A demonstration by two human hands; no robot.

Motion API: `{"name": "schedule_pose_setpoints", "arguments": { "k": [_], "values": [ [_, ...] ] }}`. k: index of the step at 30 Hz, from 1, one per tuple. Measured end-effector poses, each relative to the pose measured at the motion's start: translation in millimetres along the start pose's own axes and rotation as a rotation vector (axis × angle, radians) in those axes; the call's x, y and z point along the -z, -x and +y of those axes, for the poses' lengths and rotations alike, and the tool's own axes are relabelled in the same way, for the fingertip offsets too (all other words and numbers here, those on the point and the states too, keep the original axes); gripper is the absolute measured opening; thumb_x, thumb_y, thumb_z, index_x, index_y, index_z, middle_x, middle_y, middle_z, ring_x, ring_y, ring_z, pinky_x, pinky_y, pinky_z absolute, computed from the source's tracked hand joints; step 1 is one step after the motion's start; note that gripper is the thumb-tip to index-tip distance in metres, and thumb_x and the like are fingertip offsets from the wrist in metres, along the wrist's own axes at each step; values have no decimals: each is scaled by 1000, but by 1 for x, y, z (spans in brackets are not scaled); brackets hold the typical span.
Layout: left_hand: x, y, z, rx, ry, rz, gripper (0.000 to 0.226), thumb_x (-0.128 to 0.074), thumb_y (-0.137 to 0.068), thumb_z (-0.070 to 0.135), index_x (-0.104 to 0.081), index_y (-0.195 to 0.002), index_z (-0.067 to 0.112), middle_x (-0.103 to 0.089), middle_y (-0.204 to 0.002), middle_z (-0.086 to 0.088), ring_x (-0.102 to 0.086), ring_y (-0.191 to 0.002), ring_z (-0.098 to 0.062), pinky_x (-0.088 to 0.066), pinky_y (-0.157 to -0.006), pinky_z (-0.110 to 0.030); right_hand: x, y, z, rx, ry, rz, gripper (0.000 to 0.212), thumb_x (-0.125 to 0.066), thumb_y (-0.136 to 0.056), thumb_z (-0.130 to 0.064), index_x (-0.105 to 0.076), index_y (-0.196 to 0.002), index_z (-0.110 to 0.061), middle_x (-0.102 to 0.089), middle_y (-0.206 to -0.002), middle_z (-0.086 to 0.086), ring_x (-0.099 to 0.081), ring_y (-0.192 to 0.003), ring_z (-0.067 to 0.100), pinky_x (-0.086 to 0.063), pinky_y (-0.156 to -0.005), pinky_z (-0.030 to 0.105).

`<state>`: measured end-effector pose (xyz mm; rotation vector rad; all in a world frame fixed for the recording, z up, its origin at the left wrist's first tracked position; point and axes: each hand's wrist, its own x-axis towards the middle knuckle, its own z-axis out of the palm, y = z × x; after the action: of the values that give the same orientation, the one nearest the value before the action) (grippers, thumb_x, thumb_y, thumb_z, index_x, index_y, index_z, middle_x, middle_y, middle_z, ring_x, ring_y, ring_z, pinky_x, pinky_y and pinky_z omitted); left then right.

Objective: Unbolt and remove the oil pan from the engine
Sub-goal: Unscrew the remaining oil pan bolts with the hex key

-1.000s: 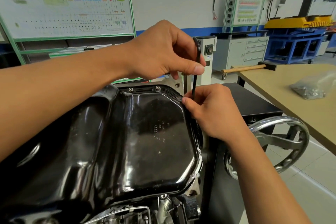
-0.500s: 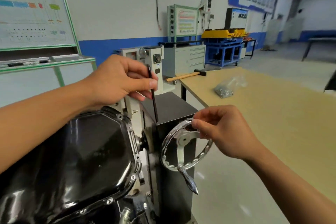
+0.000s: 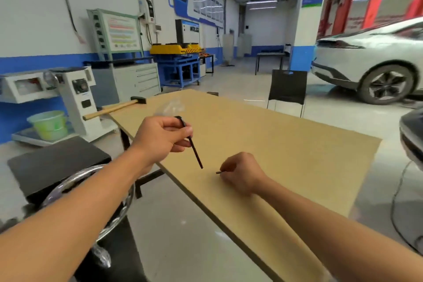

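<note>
My left hand (image 3: 160, 141) pinches a black hex key (image 3: 194, 147) by its bent end, the long shaft pointing down and right above the tan table (image 3: 286, 144). My right hand (image 3: 242, 173) rests low over the table with its fingers closed on a small dark bolt (image 3: 218, 172), whose tip sticks out to the left. The oil pan and engine are out of view. Only the engine stand's black top (image 3: 57, 162) and its chrome handwheel (image 3: 75, 186) show at the lower left, partly behind my left forearm.
A wooden-handled hammer (image 3: 114, 109) lies at the table's far left corner, beside a clear plastic bag (image 3: 170, 106). A black chair (image 3: 287, 87) stands behind the table. A white car (image 3: 370, 62) is parked at the right. Cabinets and a green bucket (image 3: 48, 125) line the left wall.
The view has swung right, from the oil pan to the table. My right hand left the pan's edge, passed the handwheel and now holds a bolt low over the table. My left hand followed with the hex key.
</note>
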<state>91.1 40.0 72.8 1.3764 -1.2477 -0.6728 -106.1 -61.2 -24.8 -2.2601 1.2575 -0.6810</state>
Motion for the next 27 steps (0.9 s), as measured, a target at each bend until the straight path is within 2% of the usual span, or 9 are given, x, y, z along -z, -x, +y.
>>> {"name": "schedule_pose_setpoints", "arguments": {
  "k": [4,8,13,15,17,19,22,24,27],
  "values": [
    [-25,-12,-21,27,11,-33,3,-72,-88,10,-74,-89,12,-77,-82,-5,-74,-68,-16,-56,-56,-19,-13,-20,22,13,-3,11,9,-75,-85,-25,-80,-92,-21,-67,-81,-11,-57,-78,7,-43,-72,23],
    [-20,-19,-36,41,-6,-17,4,-73,-87,10,-73,-91,11,-77,-78,-2,-74,-67,-15,-59,-58,-21,-10,-33,29,101,33,-33,11,-72,-89,-19,-80,-96,-18,-72,-95,-3,-54,-79,7,-36,-69,17],
    [-6,-23,-37,50,-23,-7,5,-74,-86,9,-73,-90,11,-77,-84,-5,-75,-68,-17,-58,-56,-20,-1,-38,28,129,83,-99,14,-72,-91,-24,-78,-103,-18,-69,-101,-4,-58,-89,12,-37,-63,6],
    [3,-21,-32,33,-59,-20,6,-73,-86,9,-73,-91,12,-77,-85,-6,-75,-71,-19,-57,-56,-20,4,-38,14,119,18,-42,16,-73,-90,-26,-77,-103,-18,-68,-99,-7,-61,-88,11,-41,-66,11],
    [20,-18,-22,-8,-125,-32,7,-74,-85,11,-74,-92,14,-78,-84,-4,-76,-73,-19,-56,-57,-19,6,-38,-12,151,-104,56,15,-72,-91,-24,-78,-102,-15,-71,-96,-8,-63,-83,6,-46,-73,19],
    [44,-12,-4,-59,-182,-32,7,-74,-85,13,-74,-92,15,-78,-83,-1,-76,-74,-18,-56,-57,-19,4,-36,-53,211,-237,73,16,-70,-93,-26,-78,-102,-16,-73,-94,-11,-65,-83,1,-52,-78,22],
    [99,5,28,-101,-249,15,7,-73,-86,14,-74,-93,15,-78,-83,-3,-76,-77,-20,-60,-61,-23,-10,-32,-131,385,-415,-77,8,-68,-94,-31,-76,-95,-29,-72,-76,-15,-63,-69,-6,-49,-64,12],
    [141,21,46,-113,-315,66,7,-75,-85,15,-74,-92,15,-78,-82,-4,-76,-77,-21,-60,-64,-24,-24,-28,-185,524,-517,-169,7,-70,-92,-29,-76,-90,-26,-71,-70,-15,-60,-61,-5,-46,-58,9],
    [204,51,65,-118,-413,145,6,-76,-83,15,-75,-88,17,-77,-80,-6,-75,-76,-23,-61,-65,-27,-55,-24,-260,696,-595,-247,18,-72,-91,-25,-75,-83,-9,-66,-65,10,-48,-55,6,-40,-52,20]
  ]
}}
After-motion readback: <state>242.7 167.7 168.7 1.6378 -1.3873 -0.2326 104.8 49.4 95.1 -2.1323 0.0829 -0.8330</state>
